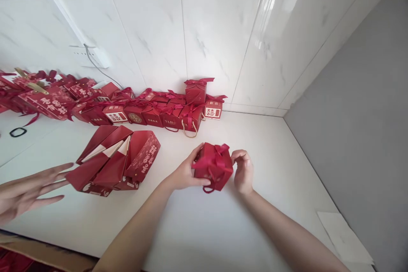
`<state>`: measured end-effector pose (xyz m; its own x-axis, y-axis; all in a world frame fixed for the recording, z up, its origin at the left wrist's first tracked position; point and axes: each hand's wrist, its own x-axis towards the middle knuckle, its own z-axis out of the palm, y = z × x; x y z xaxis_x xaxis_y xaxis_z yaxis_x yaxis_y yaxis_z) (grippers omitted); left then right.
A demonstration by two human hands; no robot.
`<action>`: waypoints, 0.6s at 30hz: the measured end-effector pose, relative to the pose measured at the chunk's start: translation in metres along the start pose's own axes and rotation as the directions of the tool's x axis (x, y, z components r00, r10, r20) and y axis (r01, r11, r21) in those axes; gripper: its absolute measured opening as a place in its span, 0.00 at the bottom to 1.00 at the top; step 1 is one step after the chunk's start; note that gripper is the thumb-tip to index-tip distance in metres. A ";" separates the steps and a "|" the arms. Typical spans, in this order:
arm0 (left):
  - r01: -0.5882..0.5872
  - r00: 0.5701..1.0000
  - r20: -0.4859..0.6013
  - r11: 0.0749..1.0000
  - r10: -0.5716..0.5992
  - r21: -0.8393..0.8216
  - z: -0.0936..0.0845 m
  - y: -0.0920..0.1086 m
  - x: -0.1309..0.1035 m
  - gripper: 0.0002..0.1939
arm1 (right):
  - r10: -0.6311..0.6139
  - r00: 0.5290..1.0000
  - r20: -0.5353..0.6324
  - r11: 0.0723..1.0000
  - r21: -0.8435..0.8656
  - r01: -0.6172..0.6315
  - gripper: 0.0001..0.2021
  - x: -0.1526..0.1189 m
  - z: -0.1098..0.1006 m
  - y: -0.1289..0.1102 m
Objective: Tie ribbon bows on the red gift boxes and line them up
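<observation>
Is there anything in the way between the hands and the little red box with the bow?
No. Both hands already touch the red box: the left hand holds its left side and the right hand its right. Nothing sits between them.

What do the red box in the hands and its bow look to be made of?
The red box, held between the left hand and the right hand, looks like matte card: flat faces, sharp folded edges. Its bow seems to be satin ribbon, slightly shiny and soft-looped. The loop handle below looks like cord, though it is small.
</observation>
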<state>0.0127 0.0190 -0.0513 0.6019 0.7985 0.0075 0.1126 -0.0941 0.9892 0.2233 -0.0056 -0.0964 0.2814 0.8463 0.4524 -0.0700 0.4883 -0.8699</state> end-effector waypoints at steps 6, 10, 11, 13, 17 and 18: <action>0.060 0.929 0.341 0.966 -0.147 0.252 -0.039 0.048 -0.034 0.55 | 0.141 0.989 -0.042 0.990 -0.025 -0.142 0.17 0.011 -0.006 0.006; 0.237 0.969 -0.023 0.905 -0.245 0.354 -0.086 0.099 -0.096 0.35 | 0.239 0.970 0.051 0.971 -0.038 -0.237 0.12 0.016 -0.001 0.003; 0.214 0.966 -0.212 0.913 -0.146 0.349 -0.100 0.107 -0.112 0.28 | 0.262 0.961 0.087 0.965 -0.036 -0.260 0.11 0.020 0.001 0.002; 0.063 0.696 -0.678 0.919 0.238 0.388 -0.131 0.108 -0.138 0.17 | 0.311 0.933 0.183 0.950 -0.033 -0.310 0.12 0.033 0.009 -0.004; -0.005 0.114 -0.929 0.935 0.352 0.354 -0.194 0.052 -0.169 0.20 | 0.372 0.818 0.439 0.924 -0.094 -0.370 0.14 0.065 0.037 -0.025; 0.036 0.084 -0.962 0.964 0.259 0.263 -0.205 0.032 -0.174 0.21 | 0.381 0.775 0.504 0.921 -0.129 -0.368 0.15 0.072 0.047 -0.031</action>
<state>-0.2507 -0.0006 0.0090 -0.6811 0.6145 0.3981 0.3379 -0.2186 0.9155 0.2006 0.0502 -0.0271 -0.2909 0.9494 0.1187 -0.0445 0.1105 -0.9929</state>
